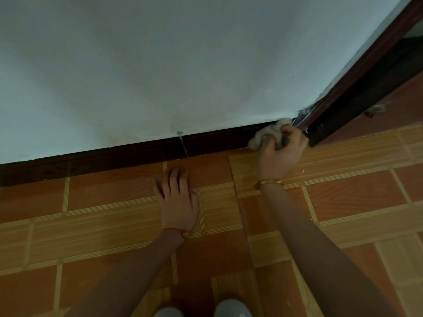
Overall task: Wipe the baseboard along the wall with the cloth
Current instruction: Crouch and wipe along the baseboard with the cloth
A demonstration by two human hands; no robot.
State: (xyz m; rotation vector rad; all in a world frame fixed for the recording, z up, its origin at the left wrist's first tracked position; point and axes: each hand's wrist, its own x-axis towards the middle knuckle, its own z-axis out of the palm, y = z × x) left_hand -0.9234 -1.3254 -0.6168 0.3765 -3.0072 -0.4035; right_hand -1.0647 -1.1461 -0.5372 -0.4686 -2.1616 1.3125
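Note:
A dark brown baseboard (119,160) runs along the foot of the pale wall (160,65), rising from left to right. At its right end my right hand (280,156) grips a crumpled grey-white cloth (266,133) and holds it against the baseboard, right beside the dark door frame. A gold bangle sits on that wrist. My left hand (177,200) lies flat on the orange floor tiles, fingers spread toward the baseboard, a red thread around its wrist.
A dark wooden door frame (366,72) slants up at the right, with more tiled floor beyond it and a small grey clump of dust (375,110) there. A thin pale crack (183,145) crosses the baseboard. My knees (231,308) show at the bottom edge.

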